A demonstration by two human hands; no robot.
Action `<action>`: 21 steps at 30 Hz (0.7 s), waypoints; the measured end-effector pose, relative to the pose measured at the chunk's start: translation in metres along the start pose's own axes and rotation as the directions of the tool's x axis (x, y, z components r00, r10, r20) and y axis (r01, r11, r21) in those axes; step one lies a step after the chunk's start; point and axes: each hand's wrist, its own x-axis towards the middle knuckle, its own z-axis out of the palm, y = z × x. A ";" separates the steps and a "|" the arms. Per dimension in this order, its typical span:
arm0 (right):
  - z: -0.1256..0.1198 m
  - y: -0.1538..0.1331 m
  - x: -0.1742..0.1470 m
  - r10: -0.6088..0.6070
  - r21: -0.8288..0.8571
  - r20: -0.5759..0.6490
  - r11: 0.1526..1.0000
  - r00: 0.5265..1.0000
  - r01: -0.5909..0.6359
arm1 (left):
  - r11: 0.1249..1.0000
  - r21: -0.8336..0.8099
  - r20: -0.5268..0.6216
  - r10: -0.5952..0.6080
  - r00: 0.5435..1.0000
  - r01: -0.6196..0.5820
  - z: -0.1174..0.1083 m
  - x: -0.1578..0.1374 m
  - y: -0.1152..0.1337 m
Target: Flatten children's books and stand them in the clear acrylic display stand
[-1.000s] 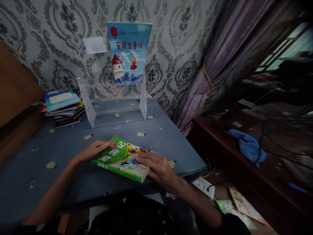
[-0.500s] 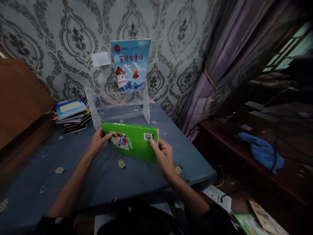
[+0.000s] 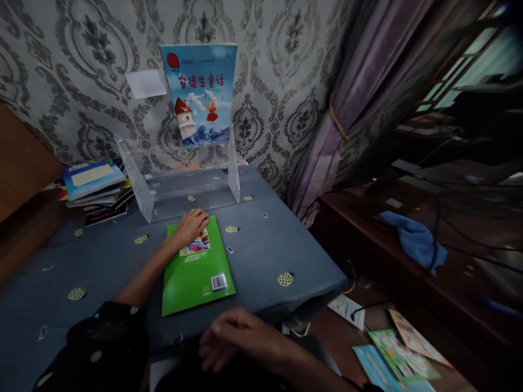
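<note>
A green book (image 3: pixel 194 286) lies flat on the table, its barcode side up and the printing upside down to me. My left hand (image 3: pixel 192 226) rests on its far end, fingers laid across the picture by the far edge, not gripping. My right hand (image 3: pixel 229 337) hangs at the near edge of the table, apart from the book, with loose, slightly bent fingers and nothing in them. Behind the book stands a clear plastic rack (image 3: pixel 141 188). A blue storybook (image 3: pixel 206 98) is propped upright at the back of that rack.
A stack of books (image 3: pixel 96 182) sits on the left of the blue cloth-covered table (image 3: pixel 269 245). A white card (image 3: pixel 146 84) is by the wall. At right are a dark red cabinet with a blue cloth (image 3: pixel 414 237) and several booklets (image 3: pixel 402 354) low down.
The green book, held up in both hands before, is now down flat and turned lengthwise. My right hand has let go and drawn back toward me. The view has shifted slightly right.
</note>
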 end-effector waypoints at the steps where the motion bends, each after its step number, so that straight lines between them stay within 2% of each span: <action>1: -0.002 -0.002 -0.004 0.015 -0.094 0.064 0.996 0.998 -0.009 | 0.999 0.042 0.008 0.009 1.000 -0.009 0.004 -0.003 0.002; 3: -0.006 -0.012 -0.006 -0.027 -0.254 0.109 0.966 0.994 0.054 | 0.995 0.100 0.019 -0.009 1.000 0.007 0.006 -0.008 0.006; 6: -0.011 -0.032 0.005 -0.210 -0.391 0.057 0.895 0.976 0.215 | 0.994 0.111 0.032 0.000 0.999 -0.004 0.004 -0.012 0.015; 9: -0.014 -0.051 0.021 -0.427 -0.547 -0.039 0.766 0.903 0.338 | 0.998 0.038 0.082 0.038 0.996 -0.042 0.008 -0.020 0.026; 12: -0.016 -0.064 0.037 -0.577 -0.752 -0.072 0.567 0.814 0.336 | 1.000 -0.016 0.119 0.023 0.993 -0.021 0.013 -0.034 0.030; 16: -0.023 -0.069 0.059 -0.636 -0.877 0.032 0.352 0.771 0.327 | 0.996 0.017 0.125 -0.085 0.989 0.083 0.008 -0.055 0.024; 21: -0.032 -0.065 0.089 -0.628 -0.920 0.174 0.171 0.759 0.352 | 0.965 0.137 0.067 -0.234 0.970 0.223 -0.003 -0.080 0.021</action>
